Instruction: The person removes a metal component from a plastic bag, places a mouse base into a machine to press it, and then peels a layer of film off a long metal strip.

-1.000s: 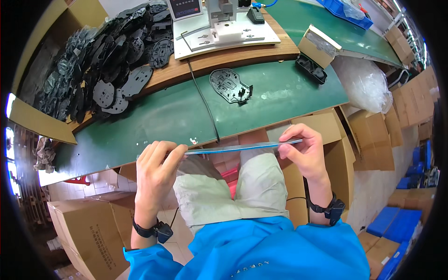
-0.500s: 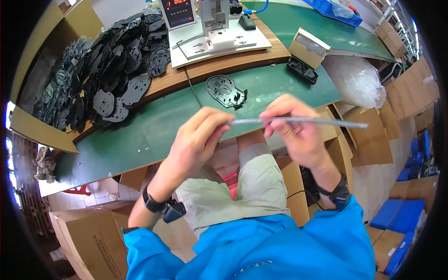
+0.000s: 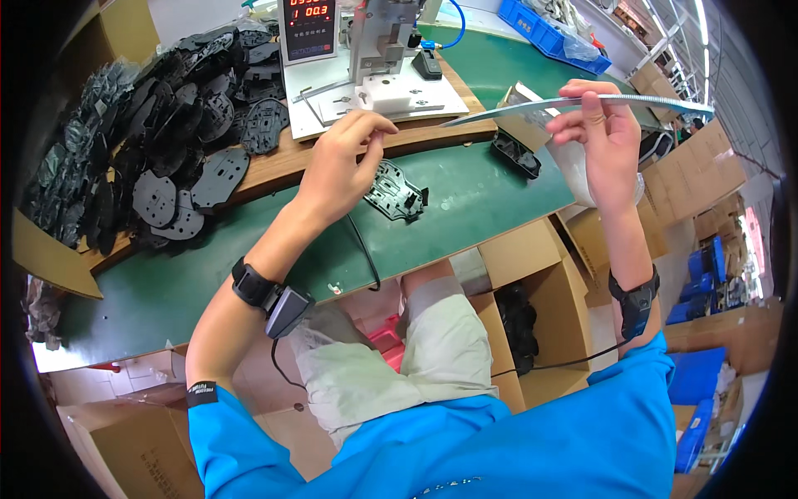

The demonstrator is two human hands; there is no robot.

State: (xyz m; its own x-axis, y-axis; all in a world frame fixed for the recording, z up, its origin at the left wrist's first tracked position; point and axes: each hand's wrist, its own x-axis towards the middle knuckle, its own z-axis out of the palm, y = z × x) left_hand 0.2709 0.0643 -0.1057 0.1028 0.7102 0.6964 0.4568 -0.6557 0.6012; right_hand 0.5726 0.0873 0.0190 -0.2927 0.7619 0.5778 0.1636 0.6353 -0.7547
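Observation:
A long, thin, grey-blue strip with a finely ribbed edge (image 3: 665, 102) is pinched in my right hand (image 3: 611, 150), raised over the right side of the bench. Its free end reaches left toward the machine, apart from my other hand. My left hand (image 3: 337, 170) is closed, thumb and fingertips together in front of the machine's white base; anything between them is too small to tell. Below it on the green bench lies a black moulded plastic plate (image 3: 397, 193), partly covered by that hand.
A bench machine with a white base (image 3: 332, 121) and a red-digit display box (image 3: 309, 32) stands behind. Black plastic plates (image 3: 218, 179) are heaped at left. A black tray-like part (image 3: 515, 154), a small open carton (image 3: 528, 116) and a blue crate (image 3: 553, 37) lie to the right.
Both hands have risen and moved apart, the left toward the machine, the right up and rightward with the strip. My left hand has let go of the strip's end.

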